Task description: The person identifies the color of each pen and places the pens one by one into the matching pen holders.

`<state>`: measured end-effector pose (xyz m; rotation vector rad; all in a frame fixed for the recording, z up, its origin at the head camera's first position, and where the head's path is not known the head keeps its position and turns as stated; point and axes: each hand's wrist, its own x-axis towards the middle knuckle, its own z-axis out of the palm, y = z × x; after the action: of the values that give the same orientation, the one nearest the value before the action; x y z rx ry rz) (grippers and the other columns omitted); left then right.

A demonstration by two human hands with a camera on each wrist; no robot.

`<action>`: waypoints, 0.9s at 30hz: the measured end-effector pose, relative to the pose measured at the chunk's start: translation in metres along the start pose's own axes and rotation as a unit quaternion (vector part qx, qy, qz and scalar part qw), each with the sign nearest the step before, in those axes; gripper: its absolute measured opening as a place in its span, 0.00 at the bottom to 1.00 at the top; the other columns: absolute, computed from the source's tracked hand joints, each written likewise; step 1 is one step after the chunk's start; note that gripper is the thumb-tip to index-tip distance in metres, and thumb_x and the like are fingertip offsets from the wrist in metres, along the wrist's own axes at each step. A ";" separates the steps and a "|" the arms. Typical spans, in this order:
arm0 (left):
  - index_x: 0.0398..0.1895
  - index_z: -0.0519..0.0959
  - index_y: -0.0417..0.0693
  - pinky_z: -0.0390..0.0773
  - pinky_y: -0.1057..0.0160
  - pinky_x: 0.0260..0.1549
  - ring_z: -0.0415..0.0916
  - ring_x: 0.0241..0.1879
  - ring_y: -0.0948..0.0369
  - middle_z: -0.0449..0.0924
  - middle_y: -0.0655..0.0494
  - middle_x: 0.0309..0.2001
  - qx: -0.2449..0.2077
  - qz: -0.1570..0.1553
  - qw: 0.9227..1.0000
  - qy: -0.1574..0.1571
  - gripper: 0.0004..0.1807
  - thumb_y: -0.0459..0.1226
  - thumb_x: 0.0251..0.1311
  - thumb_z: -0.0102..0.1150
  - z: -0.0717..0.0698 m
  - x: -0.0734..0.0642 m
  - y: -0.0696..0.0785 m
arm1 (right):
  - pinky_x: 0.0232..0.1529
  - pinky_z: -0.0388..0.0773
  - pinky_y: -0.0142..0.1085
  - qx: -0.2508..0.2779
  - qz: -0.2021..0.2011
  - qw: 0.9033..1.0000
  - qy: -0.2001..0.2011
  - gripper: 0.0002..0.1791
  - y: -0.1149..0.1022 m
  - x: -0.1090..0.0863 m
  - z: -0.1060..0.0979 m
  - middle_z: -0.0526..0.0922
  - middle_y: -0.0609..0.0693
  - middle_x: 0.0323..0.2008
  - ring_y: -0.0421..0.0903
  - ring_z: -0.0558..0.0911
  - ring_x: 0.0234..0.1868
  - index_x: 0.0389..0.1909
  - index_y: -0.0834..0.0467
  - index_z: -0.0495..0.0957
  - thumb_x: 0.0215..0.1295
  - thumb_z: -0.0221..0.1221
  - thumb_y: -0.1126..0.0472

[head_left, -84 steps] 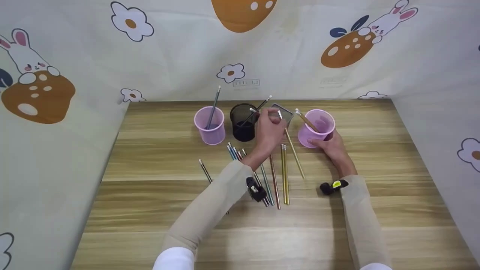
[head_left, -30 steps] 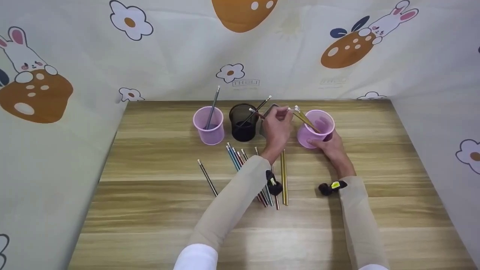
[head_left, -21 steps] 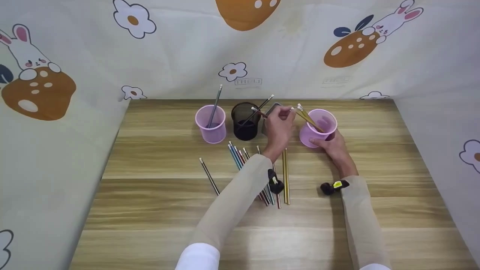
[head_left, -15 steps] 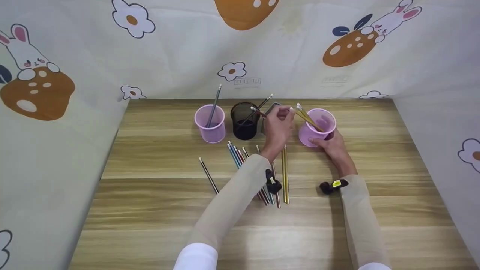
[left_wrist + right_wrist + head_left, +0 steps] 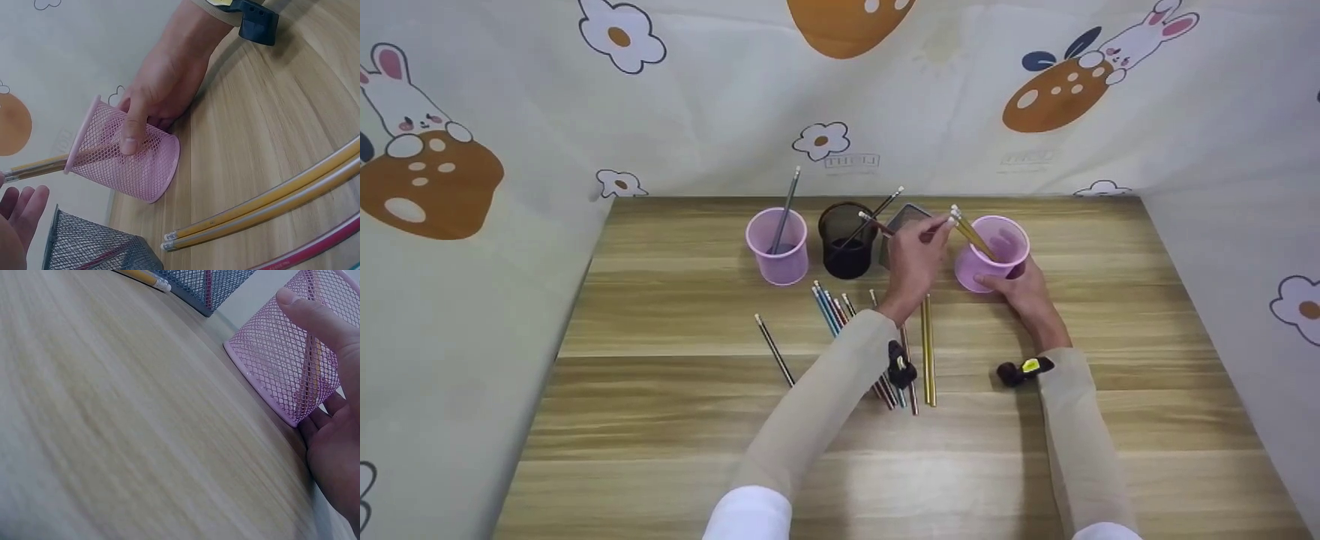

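My right hand [image 5: 1024, 292] grips the right-hand pink mesh pencil cup [image 5: 129, 157], thumb on its front and fingers behind. The cup stands on the table with gold pencils [image 5: 976, 240] leaning in it, their white erasers up and to the left. My left hand [image 5: 915, 262] is at those eraser ends, thumb and finger pinching the end of one gold pencil; the left wrist view crops most of this grip. Behind the left hand is a square grey mesh holder [image 5: 907, 215] with a red pencil [image 5: 876, 222] in it.
A black mesh cup [image 5: 847, 259] with a black pencil and another pink cup [image 5: 782, 270] with a dark green pencil stand to the left. Two gold pencils [image 5: 929, 360] lie beside several blue, red and black ones. One black pencil [image 5: 774, 349] lies apart.
My left hand has carried a gold pencil rightward to the right pink cup; it now leans there beside the others, its eraser closer to theirs than half a second ago. My right hand keeps its grip.
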<state>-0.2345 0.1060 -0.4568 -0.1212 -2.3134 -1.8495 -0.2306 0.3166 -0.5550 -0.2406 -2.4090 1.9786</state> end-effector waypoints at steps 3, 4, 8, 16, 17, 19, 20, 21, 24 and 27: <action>0.50 0.85 0.44 0.82 0.77 0.36 0.86 0.41 0.57 0.87 0.46 0.43 -0.001 0.001 1.000 -0.005 0.13 0.35 0.63 0.65 -0.001 -0.001 -0.002 | 0.78 0.59 0.39 0.007 -0.001 1.000 0.002 0.50 -0.001 0.000 0.000 0.67 0.61 0.71 0.50 0.67 0.71 0.76 0.61 0.55 0.53 0.70 0.72; 0.50 0.85 0.44 0.82 0.77 0.37 0.86 0.41 0.57 0.87 0.46 0.43 0.000 0.003 1.000 -0.006 0.13 0.34 0.64 0.64 -0.002 -0.001 -0.003 | 0.77 0.58 0.39 0.011 -0.002 1.000 0.002 0.50 -0.001 0.000 0.000 0.67 0.61 0.71 0.49 0.67 0.71 0.76 0.61 0.55 0.53 0.70 0.72; 0.48 0.86 0.42 0.81 0.76 0.39 0.85 0.41 0.57 0.87 0.46 0.42 0.023 0.015 1.000 -0.008 0.11 0.30 0.63 0.63 -0.003 -0.006 -0.011 | 0.77 0.59 0.37 0.015 -0.006 1.000 0.003 0.50 -0.002 -0.001 0.000 0.67 0.61 0.71 0.46 0.68 0.68 0.76 0.61 0.55 0.53 0.69 0.73; 0.39 0.88 0.44 0.82 0.70 0.38 0.84 0.37 0.59 0.85 0.51 0.36 0.126 0.100 0.987 0.005 0.08 0.29 0.60 0.63 0.000 -0.025 -0.021 | 0.79 0.57 0.42 -0.001 -0.006 1.000 -0.001 0.50 -0.004 -0.003 -0.002 0.66 0.62 0.72 0.52 0.66 0.72 0.75 0.63 0.56 0.53 0.71 0.70; 0.38 0.88 0.45 0.81 0.69 0.37 0.83 0.36 0.59 0.85 0.52 0.36 0.137 0.104 0.985 0.004 0.08 0.29 0.60 0.63 0.000 -0.027 -0.022 | 0.79 0.56 0.42 0.000 -0.008 1.000 -0.002 0.50 -0.004 -0.003 -0.002 0.66 0.62 0.72 0.53 0.65 0.73 0.75 0.63 0.55 0.53 0.71 0.70; 0.37 0.88 0.45 0.81 0.69 0.36 0.83 0.35 0.60 0.85 0.53 0.35 0.154 0.104 0.983 -0.002 0.07 0.29 0.59 0.63 0.000 -0.031 -0.026 | 0.79 0.56 0.43 0.003 -0.010 1.000 -0.003 0.50 -0.005 -0.003 -0.001 0.65 0.62 0.72 0.54 0.64 0.74 0.76 0.63 0.55 0.53 0.71 0.70; 0.37 0.88 0.45 0.81 0.68 0.35 0.83 0.34 0.60 0.85 0.53 0.34 0.159 0.101 0.982 -0.008 0.07 0.29 0.59 0.63 0.000 -0.033 -0.029 | 0.79 0.56 0.43 0.005 -0.009 1.000 -0.004 0.51 -0.004 -0.003 -0.001 0.65 0.63 0.72 0.54 0.64 0.74 0.76 0.63 0.54 0.53 0.71 0.71; 0.36 0.88 0.46 0.81 0.68 0.34 0.84 0.34 0.61 0.86 0.53 0.34 0.162 0.097 0.982 -0.014 0.06 0.30 0.59 0.64 0.000 -0.035 -0.032 | 0.79 0.56 0.43 0.006 -0.009 1.000 -0.006 0.51 -0.004 -0.002 -0.001 0.65 0.62 0.73 0.53 0.64 0.74 0.76 0.62 0.54 0.53 0.71 0.71; 0.34 0.88 0.46 0.81 0.68 0.32 0.84 0.32 0.61 0.86 0.54 0.32 0.171 0.082 0.982 -0.027 0.05 0.31 0.58 0.65 -0.001 -0.040 -0.042 | 0.79 0.56 0.43 0.013 -0.009 1.000 -0.006 0.51 -0.003 -0.002 0.000 0.65 0.62 0.72 0.53 0.64 0.73 0.76 0.62 0.54 0.53 0.70 0.71; 0.34 0.88 0.47 0.80 0.66 0.32 0.85 0.32 0.61 0.87 0.54 0.32 0.177 0.061 0.982 -0.029 0.05 0.31 0.57 0.65 -0.002 -0.044 -0.050 | 0.79 0.56 0.42 0.017 -0.009 1.000 -0.004 0.51 -0.002 -0.002 0.001 0.65 0.62 0.72 0.53 0.65 0.73 0.77 0.60 0.54 0.53 0.70 0.72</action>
<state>-0.1996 0.0951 -0.5127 -0.2654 -2.5676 -1.3703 -0.2289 0.3148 -0.5533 -0.2113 -2.3706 2.0163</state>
